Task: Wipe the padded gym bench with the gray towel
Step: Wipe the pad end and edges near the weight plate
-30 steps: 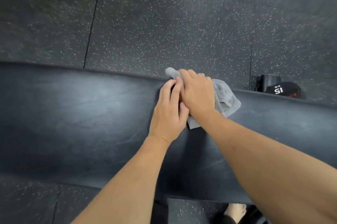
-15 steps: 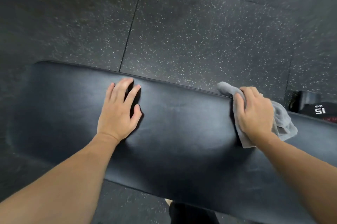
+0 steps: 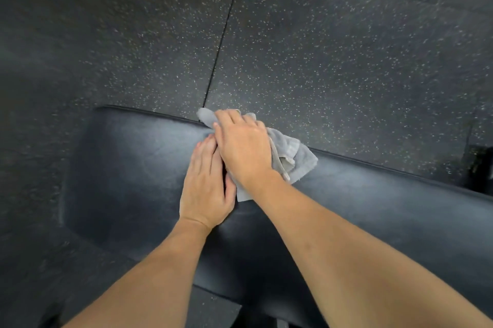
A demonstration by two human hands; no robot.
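The black padded gym bench (image 3: 128, 173) runs across the lower half of the view, its left end rounded. A crumpled gray towel (image 3: 292, 158) lies on the pad near the far edge. My right hand (image 3: 244, 149) presses down on the towel and grips it, covering most of it. My left hand (image 3: 206, 186) lies flat on the pad right beside it, fingers together, its fingertips tucked under my right hand and touching the towel's edge.
Dark speckled rubber floor tiles (image 3: 320, 60) lie beyond the bench, with a seam running up from the far edge. A dark object (image 3: 480, 167) sits on the floor at the right edge, blurred.
My right hand has slid the towel left along the bench to meet my left hand. Half a second ago the two hands were well apart.
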